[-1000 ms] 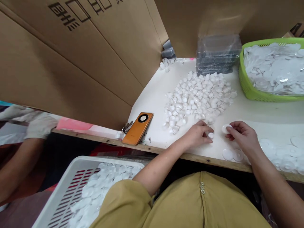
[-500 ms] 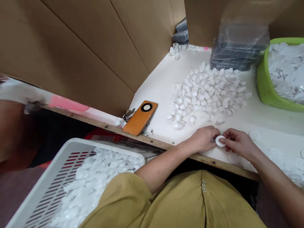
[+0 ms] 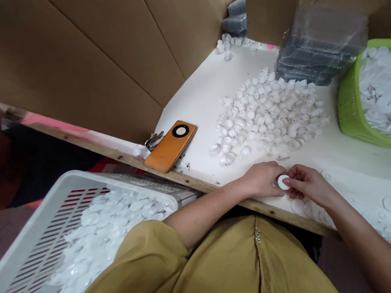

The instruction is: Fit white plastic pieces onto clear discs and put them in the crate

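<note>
A small round white plastic disc [image 3: 284, 182] is held between my two hands, just above the table's front edge. My right hand [image 3: 308, 185] pinches its right side between thumb and fingers. My left hand [image 3: 263, 180] is closed with its fingers curled at the disc's left edge; what lies inside those fingers is hidden. Beyond the hands spreads a pile of small white cup-shaped plastic pieces [image 3: 269, 114], with one loose piece [image 3: 283, 157] near my left knuckles. Flat, translucent round pieces [image 3: 297, 206] lie beneath and beside my right hand.
An orange phone [image 3: 171, 145] and keys [image 3: 153, 141] lie at left by a cardboard wall [image 3: 91, 69]. Plastic-wrapped dark stacks [image 3: 320, 53] stand behind the pile. A green basket [image 3: 350, 101] of white pieces is at right. Below the wooden edge is a white basket [image 3: 65, 195] of white pieces.
The view has shifted slightly, so the phone and white basket sit further left. Both hands stay together at the disc, which now faces up a little more roundly.
</note>
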Demonstrator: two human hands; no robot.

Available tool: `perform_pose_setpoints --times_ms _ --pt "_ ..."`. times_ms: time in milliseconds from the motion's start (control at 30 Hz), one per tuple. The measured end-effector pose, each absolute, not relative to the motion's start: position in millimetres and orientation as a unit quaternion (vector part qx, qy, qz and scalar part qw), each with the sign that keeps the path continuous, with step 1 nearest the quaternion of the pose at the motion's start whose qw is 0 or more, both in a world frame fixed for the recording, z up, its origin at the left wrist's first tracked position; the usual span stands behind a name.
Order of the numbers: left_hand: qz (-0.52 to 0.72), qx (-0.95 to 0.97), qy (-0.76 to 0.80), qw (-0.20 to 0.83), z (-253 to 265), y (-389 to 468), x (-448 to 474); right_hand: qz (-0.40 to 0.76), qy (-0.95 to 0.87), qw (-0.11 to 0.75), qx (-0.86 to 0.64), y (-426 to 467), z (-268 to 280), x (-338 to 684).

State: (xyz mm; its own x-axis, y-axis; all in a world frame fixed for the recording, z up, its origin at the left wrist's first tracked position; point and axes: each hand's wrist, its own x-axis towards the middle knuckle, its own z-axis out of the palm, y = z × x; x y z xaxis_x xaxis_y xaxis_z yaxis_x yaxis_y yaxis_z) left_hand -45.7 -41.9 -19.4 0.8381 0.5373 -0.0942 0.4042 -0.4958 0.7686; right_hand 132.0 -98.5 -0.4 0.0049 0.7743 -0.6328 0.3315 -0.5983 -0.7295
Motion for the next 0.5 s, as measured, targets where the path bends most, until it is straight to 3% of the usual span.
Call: perform_pose_setpoints --times_ms 500 --pt "-0.062 0.857 0.316 0.403 -8.2 -23.2 -28.3 0.621 -0.365 0.164 -0.674 -88.0 -2.7 132.2"
